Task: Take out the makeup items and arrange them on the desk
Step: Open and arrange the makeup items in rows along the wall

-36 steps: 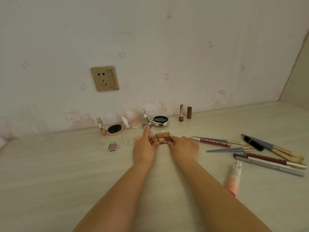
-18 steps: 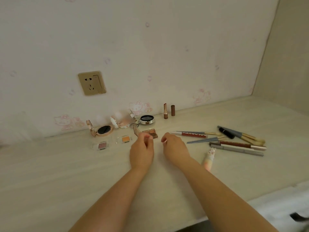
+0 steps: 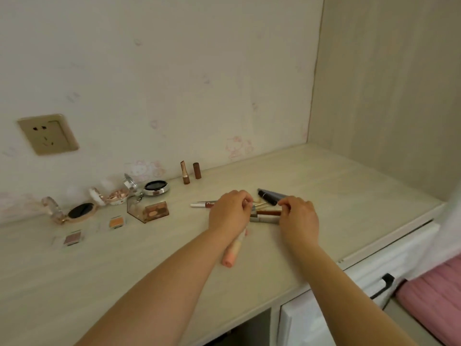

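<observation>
Down among the pencils and brushes now, a loose cluster of slim sticks lying flat on the bench, right of centre. Their long axes run roughly left to right across the view, fanning a little, with a dark capped tube angled at the far edge of the bunch. Both hands are on the cluster, one at each end: the left hand covers the left ends, the right hand the right ends, so the sticks lie straight between them. Either hand is equally near. Fingers on both look curled in close around the stick ends, but whether either one actually pinches a stick or just nudges it, I cannot tell; the knuckles hide the contact. A red-and-white pen pokes out left from under the left hand. The pink tube lies nearer, its top end hidden under the left wrist. I'd judge the next move is squaring these sticks into a parallel row. Further left, the open eyeshadow palette, two small single pans, the open compacts and a lipstick with its cap stand by the wall, well apart from the hands. Motion blur softens the fine detail.
</observation>
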Demonstrator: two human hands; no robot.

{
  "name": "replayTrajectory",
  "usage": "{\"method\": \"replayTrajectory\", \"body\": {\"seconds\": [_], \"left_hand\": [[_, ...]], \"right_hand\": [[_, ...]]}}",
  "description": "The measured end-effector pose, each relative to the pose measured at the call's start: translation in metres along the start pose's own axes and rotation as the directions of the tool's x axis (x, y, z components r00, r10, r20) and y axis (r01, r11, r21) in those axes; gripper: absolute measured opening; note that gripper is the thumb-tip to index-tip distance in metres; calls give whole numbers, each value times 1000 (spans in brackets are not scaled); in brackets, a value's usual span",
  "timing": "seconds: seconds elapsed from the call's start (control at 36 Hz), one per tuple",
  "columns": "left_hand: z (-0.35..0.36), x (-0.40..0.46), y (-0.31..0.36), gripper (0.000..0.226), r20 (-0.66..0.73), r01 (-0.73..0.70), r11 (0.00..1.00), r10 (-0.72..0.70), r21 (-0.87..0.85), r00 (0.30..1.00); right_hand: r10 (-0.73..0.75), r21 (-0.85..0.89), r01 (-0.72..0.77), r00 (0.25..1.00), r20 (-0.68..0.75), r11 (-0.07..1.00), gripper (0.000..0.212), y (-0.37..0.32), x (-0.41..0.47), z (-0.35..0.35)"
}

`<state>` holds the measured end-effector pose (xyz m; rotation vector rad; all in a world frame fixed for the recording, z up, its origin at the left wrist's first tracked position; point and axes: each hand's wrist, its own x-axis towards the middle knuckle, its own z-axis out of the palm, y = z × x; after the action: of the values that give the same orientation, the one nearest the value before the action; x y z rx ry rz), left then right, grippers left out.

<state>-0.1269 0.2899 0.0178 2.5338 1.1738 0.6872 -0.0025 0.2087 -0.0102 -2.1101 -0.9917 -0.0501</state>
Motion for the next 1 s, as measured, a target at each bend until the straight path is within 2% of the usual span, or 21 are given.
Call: {"method": "replayTrajectory", "body": {"seconds": [0.19,0.33,0.53,0.64,0.72,0.83,0.92,1.0], "left_hand": [[28,44,12,37,168,-157,953,116,260,979],[39,64,14,43,250,-208,904,118,373,961],[45,72,5,34,207,-124,961,73,245,976],[39,72,3,26,128,-154,961,127,228,984],[26,67,7,27,59,-167,972,160,163,985],[5,47,11,27,5,-190,978,190,81,982],[-12,30,7,28,-28,-177,984,178,21,984],[-27,10,0,27,-92,-173,982,166,-74,982]], "right_hand": [[-106,-227,110,994,30,968,30,-3,32,10],[-51,-365,113,983,174,924,36,-3,45,21],[-21,-372,88,983,182,924,33,-3,53,26],[-59,-310,97,990,130,946,30,0,52,28],[-145,-159,153,988,59,975,25,2,52,24],[-228,183,223,974,6,958,15,-7,41,14],[-187,508,138,981,46,850,8,-24,24,5],[-97,756,-61,982,162,652,8,-49,8,3]]}}
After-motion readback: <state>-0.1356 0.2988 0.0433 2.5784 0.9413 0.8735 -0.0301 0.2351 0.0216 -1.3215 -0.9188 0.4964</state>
